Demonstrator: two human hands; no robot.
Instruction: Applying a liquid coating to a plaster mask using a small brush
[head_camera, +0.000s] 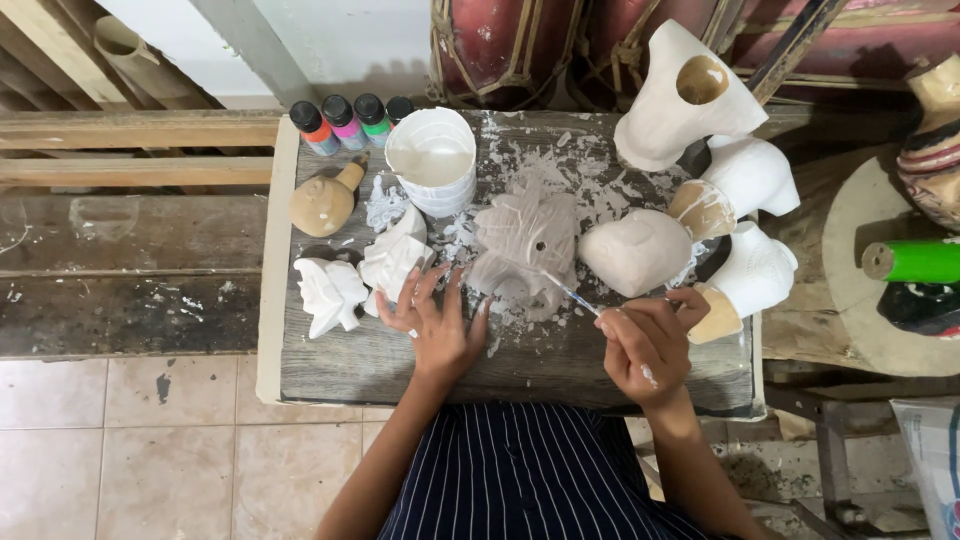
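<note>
Head view: left hand (437, 325), fingers spread, steadies the carving (525, 245) (white-coated) on the table (330, 370) while right hand (650, 345) pinches a brush (572, 293) against it.

Four small paint bottles (345, 124) stand in a row in the upper left of the frame, at the back left corner of the counter (400, 370); each has a black cap; bodies show orange, pink and green, the fourth mostly hidden behind a white ribbed tub (432, 160); a white bag (930, 455) with blue print sits at the lower right edge; no signs or screens.
</note>
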